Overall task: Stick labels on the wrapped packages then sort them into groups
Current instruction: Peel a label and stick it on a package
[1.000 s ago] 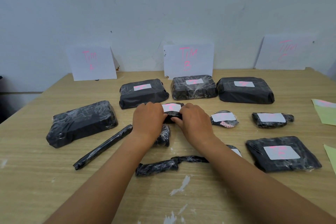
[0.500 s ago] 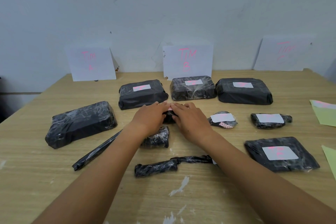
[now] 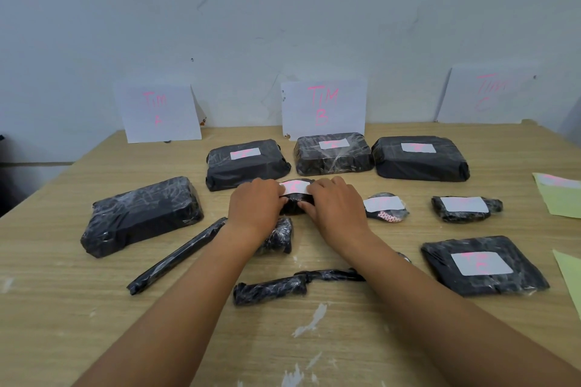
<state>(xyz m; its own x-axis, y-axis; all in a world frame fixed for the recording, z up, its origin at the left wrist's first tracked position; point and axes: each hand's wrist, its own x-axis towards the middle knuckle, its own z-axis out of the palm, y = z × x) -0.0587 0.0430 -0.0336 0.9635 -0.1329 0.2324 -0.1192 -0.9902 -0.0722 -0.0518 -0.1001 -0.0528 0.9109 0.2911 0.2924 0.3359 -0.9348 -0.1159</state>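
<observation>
A small black wrapped package (image 3: 295, 206) lies at the table's middle with a white label (image 3: 294, 187) across its top. My left hand (image 3: 254, 204) grips its left end, fingers curled over the label's left edge. My right hand (image 3: 336, 207) holds the right end, fingers on top and thumb against the front. Three labelled packages (image 3: 333, 154) form the back row. Unlabelled ones: a big block (image 3: 141, 217), a long thin stick (image 3: 176, 256), a small bundle (image 3: 279, 237) under my left wrist, a handled shape (image 3: 276, 287).
Paper signs TIM A (image 3: 157, 110), TIM B (image 3: 323, 107) and TIM C (image 3: 490, 94) lean on the wall. Labelled small packages (image 3: 385, 207) (image 3: 465, 207) and a flat one (image 3: 482, 264) lie right. Green sheets (image 3: 559, 195) sit at the table's right edge.
Half a second ago both hands lay flat over the label, hiding it. They have drawn apart to the package's ends and the label shows again.
</observation>
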